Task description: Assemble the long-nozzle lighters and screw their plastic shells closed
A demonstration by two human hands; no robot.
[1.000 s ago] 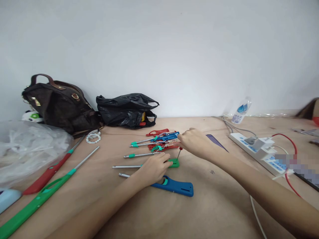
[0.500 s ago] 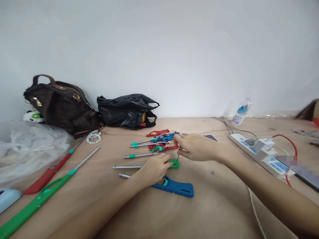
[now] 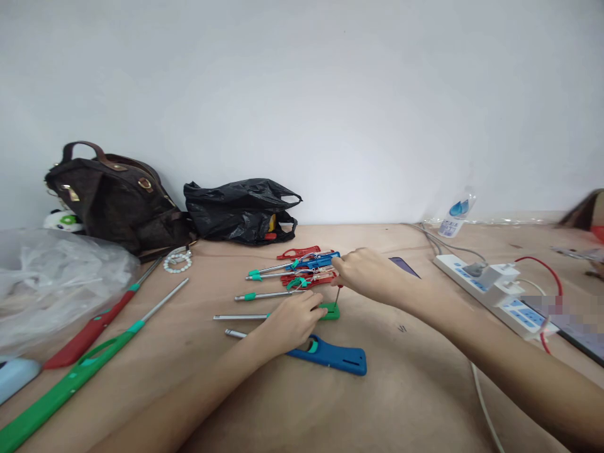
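My left hand (image 3: 293, 322) is closed over the middle of a green long-nosed gas lighter (image 3: 332, 311), pressing it to the table; its metal tube points left. My right hand (image 3: 359, 270) grips a screwdriver (image 3: 338, 294) by its red handle, mostly hidden by the fingers. The thin shaft points down to the green lighter's right end. Nearer me lies a blue lighter (image 3: 337, 357), partly behind my left hand. Beyond my hands are several opened lighters, among them a blue half (image 3: 311, 261) and a red half (image 3: 302, 252), with tubes and wires exposed.
A green lighter (image 3: 70, 380) and a red lighter (image 3: 94, 330) lie at left by a clear plastic bag (image 3: 61, 283). Behind are a dark backpack (image 3: 117, 201) and a black plastic bag (image 3: 236, 211). At right stand a power strip (image 3: 491, 296) with cables and a bottle (image 3: 456, 214).
My right hand has risen slightly and turned, with the screwdriver now more upright over the green lighter. My left hand has stayed in place.
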